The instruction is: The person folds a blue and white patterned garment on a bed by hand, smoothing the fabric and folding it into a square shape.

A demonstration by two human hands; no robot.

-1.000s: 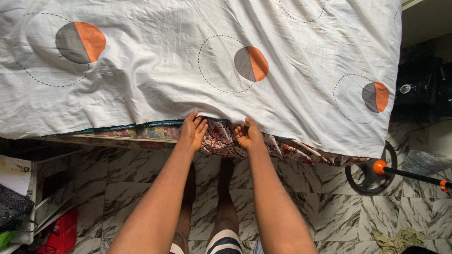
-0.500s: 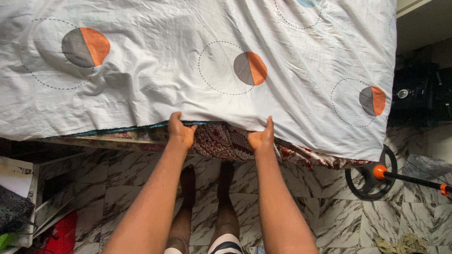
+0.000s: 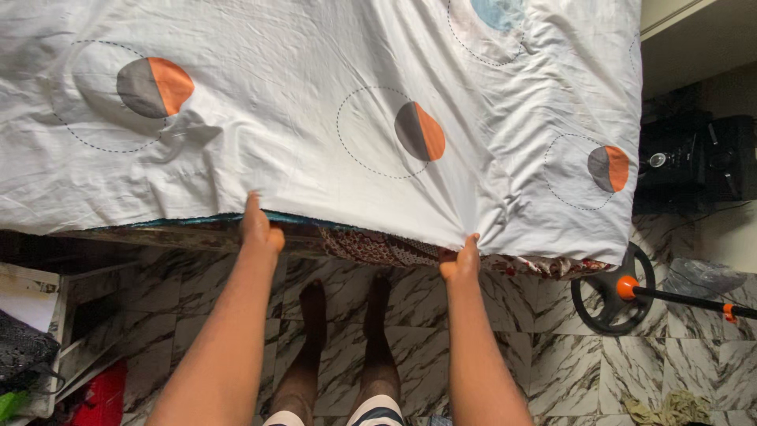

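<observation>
The floor (image 3: 236, 300) was marble-look tile, white with dark grey veins, glossy under soft daylight. At the left edge stood a pale shelf (image 3: 47, 315) holding something dark, with a red thing (image 3: 102, 394) low beside it. At the right, a black round base (image 3: 611, 292) with an orange hub carried a black pole (image 3: 686, 300) running off to the right. A crumpled rag (image 3: 666, 410) lay on the tiles near the bottom right corner. Above, black audio gear (image 3: 694, 162) sat in shadow against a pale wall (image 3: 733, 229).

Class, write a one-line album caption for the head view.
Left hand and right hand grip the white sheet at the bed's edge.
</observation>
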